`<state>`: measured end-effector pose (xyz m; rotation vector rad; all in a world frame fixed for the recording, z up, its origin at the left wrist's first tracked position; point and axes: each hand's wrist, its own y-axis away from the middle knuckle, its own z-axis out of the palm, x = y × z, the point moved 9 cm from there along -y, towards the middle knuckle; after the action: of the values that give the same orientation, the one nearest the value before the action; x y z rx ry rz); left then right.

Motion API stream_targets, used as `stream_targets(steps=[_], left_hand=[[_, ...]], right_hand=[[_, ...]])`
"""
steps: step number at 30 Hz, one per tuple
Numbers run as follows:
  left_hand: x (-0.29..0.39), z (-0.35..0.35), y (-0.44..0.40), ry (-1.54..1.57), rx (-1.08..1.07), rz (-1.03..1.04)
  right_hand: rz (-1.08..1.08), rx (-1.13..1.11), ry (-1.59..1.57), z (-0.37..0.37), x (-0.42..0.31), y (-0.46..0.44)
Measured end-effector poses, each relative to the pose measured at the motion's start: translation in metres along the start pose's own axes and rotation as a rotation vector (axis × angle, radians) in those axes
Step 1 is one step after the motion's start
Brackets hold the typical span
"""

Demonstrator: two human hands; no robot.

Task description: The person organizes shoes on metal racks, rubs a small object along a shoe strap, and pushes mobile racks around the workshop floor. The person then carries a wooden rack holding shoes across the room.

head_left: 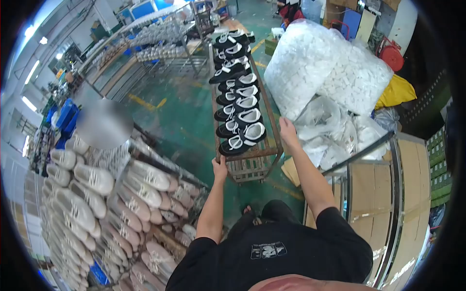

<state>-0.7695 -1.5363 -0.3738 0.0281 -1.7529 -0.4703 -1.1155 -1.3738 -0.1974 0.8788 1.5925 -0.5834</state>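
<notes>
A rusty metal cart [264, 152] stands in front of me, with rows of black shoes [227, 129] with white linings and laces on its top. My left hand [220, 168] is closed on the cart's near left corner, just below the nearest shoes. Farther forward, my right hand [287, 132] holds the cart's right side rail, its fingers partly hidden from me. Beneath the top, a slatted lower shelf [247, 169] shows.
Racks of white and pink shoes [92, 177] crowd the left. Big clear bags of white pieces [303, 63] lie right of the cart, close to it. Cardboard boxes [369, 189] in a metal frame stand at my right. Another shoe rack [160, 41] is behind, left.
</notes>
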Motion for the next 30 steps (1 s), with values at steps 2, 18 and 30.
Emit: stream_targets(steps=[2, 18, 30], left_hand=[[0.033, 0.011, -0.033, -0.038, 0.033, 0.005], [0.114, 0.119, -0.337, -0.132, -0.074, -0.053], [0.203, 0.193, -0.485, -0.1, -0.235, -0.022]], right_hand=[[0.126, -0.264, -0.638, 0.034, -0.107, -0.017], [-0.007, 0.126, 0.313, 0.044, 0.033, -0.263], [-0.1, 0.324, 0.237, 0.157, 0.07, -0.436]])
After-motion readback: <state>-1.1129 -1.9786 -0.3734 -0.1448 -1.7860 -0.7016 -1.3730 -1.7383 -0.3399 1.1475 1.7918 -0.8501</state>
